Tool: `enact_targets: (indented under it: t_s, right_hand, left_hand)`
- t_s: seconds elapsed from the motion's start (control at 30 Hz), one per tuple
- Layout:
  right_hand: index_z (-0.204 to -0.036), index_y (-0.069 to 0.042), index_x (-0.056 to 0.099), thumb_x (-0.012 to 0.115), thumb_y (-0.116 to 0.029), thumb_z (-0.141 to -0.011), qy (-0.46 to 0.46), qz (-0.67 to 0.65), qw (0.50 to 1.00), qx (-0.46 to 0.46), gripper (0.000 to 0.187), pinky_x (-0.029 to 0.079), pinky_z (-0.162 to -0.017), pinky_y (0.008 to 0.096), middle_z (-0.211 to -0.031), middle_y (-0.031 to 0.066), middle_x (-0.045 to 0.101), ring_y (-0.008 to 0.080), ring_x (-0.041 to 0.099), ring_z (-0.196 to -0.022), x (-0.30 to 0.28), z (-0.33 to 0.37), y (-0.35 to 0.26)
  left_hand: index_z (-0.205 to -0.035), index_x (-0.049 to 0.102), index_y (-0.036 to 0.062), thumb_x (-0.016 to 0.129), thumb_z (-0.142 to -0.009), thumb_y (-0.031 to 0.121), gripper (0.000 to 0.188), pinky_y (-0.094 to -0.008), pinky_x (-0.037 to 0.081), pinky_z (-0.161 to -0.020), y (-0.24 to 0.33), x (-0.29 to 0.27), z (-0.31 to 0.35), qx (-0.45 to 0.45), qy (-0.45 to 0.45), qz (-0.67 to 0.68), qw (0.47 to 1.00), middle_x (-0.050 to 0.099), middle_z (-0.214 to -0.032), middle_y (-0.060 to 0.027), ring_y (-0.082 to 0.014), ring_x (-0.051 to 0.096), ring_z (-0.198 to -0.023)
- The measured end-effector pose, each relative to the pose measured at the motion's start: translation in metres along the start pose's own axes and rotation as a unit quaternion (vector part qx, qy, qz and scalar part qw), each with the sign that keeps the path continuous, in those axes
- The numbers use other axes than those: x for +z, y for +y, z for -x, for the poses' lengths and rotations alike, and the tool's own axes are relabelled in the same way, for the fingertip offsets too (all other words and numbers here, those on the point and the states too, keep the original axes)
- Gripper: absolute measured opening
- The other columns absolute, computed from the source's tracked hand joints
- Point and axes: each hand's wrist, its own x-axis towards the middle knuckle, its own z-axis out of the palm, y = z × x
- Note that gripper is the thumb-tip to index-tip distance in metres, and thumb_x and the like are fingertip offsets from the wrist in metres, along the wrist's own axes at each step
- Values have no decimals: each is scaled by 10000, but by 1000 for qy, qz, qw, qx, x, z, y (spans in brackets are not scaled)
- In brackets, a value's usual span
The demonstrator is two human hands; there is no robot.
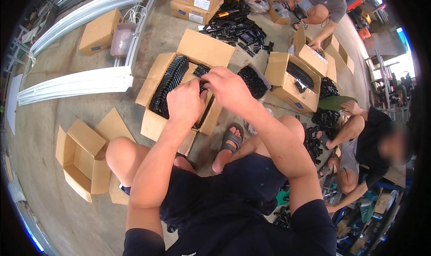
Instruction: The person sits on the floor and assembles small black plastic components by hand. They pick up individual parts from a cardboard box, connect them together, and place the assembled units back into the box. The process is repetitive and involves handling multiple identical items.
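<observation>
My left hand (185, 101) and my right hand (228, 88) meet over an open cardboard box (155, 123), fingers closed together on a small black part (201, 71). My fingers cover most of it, so its exact kind cannot be made out. Inside the box, a tight row of black ribbed parts (169, 83) fills the left side. Just right of my hands stands a small bin (266, 86) heaped with little black pieces.
An empty open carton (81, 166) lies at the left. Loose black parts (238, 24) are piled ahead, beside stacked cartons (195, 6). White metal rails (76, 86) rest at the far left. Two people crouch at the right, near another filled box (292, 96).
</observation>
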Motion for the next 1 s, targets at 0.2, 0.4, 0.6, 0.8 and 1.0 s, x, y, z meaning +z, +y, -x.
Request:
enact_targets:
  t_s: [0.2,0.4,0.6,0.8,1.0]
  right_hand:
    - [-1263,-4,670,717,-84,-943,-63,-288,915,276,333,562,-813,330,-1083,81,707,181,684,-940,-34,-5,26]
    - [-1321,51,632,737,-92,-972,-90,-520,776,345,392,552,-843,253,-1090,42,727,79,663,-951,-41,-1,18]
    - [-1260,51,674,748,-97,-963,-38,-520,785,334,340,554,-853,247,-1082,49,733,81,667,-957,-51,-7,5]
    - [-1268,45,677,767,-99,-944,1,-537,775,333,366,554,-847,246,-1068,46,736,79,666,-942,-47,-7,3]
    - [-1256,47,687,771,-88,-941,8,-544,772,329,353,551,-831,238,-1063,39,737,70,658,-930,-44,-7,4]
  left_hand:
    - [-1113,725,-9,823,-853,178,334,-353,586,-737,-4,-6,-4,-54,-15,212,976,780,-958,-138,-232,753,-811]
    - [-1166,719,-50,782,-911,89,297,-239,559,-805,7,-29,-10,-128,-119,510,842,773,-1011,-96,-91,702,-888]
    - [-1264,642,-29,742,-949,38,338,-235,550,-844,16,-28,-5,-128,-56,610,780,751,-1092,-105,-101,688,-960]
    - [-1208,617,-8,737,-948,4,287,-244,549,-859,20,-19,-1,-93,20,634,768,741,-1108,-111,-111,683,-979]
    - [-1097,639,-30,740,-931,-46,195,-236,562,-854,20,-19,-2,-102,11,648,754,750,-1066,-116,-108,698,-954]
